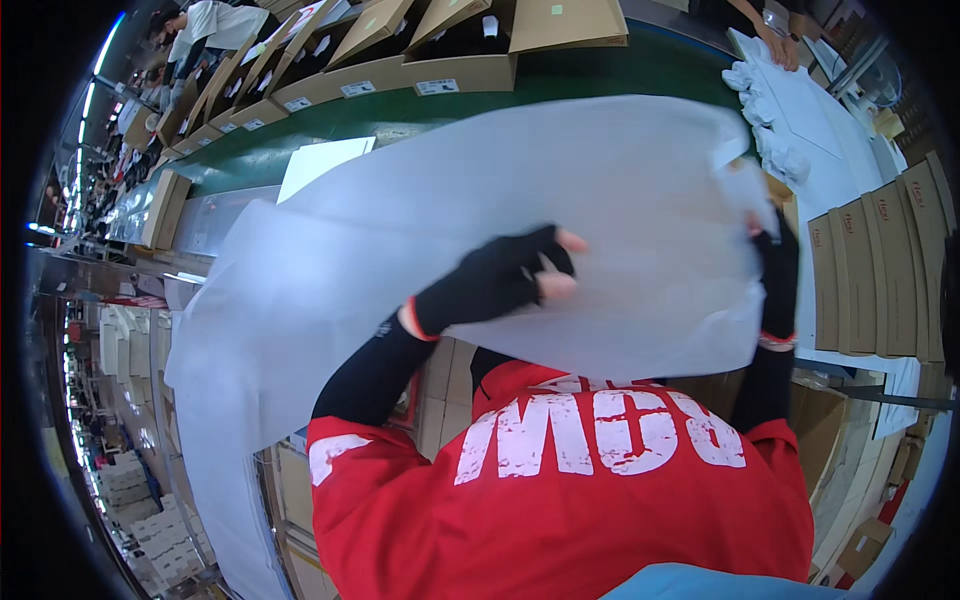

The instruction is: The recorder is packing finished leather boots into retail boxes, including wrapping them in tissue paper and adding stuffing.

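A large, thin, translucent white sheet [420, 210] spreads across the work area in front of me, trailing down at the left. My right hand [778, 260], in a black fingerless glove, grips its edge on the right; the fingertips are blurred and partly covered by the sheet. Over the sheet's middle is my left hand [500, 275], gloved the same way. Its bare thumb and finger are bent with a gap between them, and I see nothing held there. Whatever lies beneath the sheet is hidden, apart from a bit of brown cardboard [783, 195] beside my right hand.
Open cardboard boxes [465, 75] line the far side of the green surface [560, 78]. A white sheet stack [318, 165] lies at left. Brown boxes [880, 270] stand at right, with crumpled white paper [775, 140] beyond. A co-worker's hands [780, 45] rest on a white surface.
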The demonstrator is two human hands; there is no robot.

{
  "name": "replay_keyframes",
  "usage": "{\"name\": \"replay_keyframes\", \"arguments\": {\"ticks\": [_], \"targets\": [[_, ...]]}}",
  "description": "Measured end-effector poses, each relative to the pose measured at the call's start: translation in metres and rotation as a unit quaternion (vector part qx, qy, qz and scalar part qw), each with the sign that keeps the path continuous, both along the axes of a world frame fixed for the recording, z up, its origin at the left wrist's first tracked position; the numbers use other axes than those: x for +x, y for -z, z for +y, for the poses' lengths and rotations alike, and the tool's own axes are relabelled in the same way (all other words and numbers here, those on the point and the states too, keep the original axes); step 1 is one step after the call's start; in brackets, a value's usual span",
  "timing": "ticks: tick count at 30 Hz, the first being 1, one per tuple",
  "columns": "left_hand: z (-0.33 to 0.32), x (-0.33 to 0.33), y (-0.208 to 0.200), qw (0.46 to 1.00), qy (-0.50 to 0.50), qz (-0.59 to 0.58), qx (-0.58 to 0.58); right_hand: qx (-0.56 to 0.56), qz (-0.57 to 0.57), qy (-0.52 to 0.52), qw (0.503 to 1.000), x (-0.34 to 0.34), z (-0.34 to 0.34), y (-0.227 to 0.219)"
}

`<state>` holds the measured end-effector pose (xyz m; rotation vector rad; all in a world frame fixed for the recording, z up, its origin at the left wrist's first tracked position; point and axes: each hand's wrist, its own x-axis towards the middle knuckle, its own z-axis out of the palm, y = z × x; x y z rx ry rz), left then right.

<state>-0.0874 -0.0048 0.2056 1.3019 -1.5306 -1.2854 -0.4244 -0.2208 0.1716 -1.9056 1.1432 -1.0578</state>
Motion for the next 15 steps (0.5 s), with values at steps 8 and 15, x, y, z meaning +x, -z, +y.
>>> {"name": "replay_keyframes", "arguments": {"ticks": [8, 15], "targets": [[0.049, 0.122, 0.014, 0.913, -0.332, -0.207, -0.119, 0.166, -0.125, 0.079, 0.975, -0.130, -0.069, -0.029], [0.027, 0.176, 0.044, 0.680, -0.318, -0.642, -0.153, 0.039, 0.127, 0.108, 0.985, -0.310, -0.191, 0.056]]}}
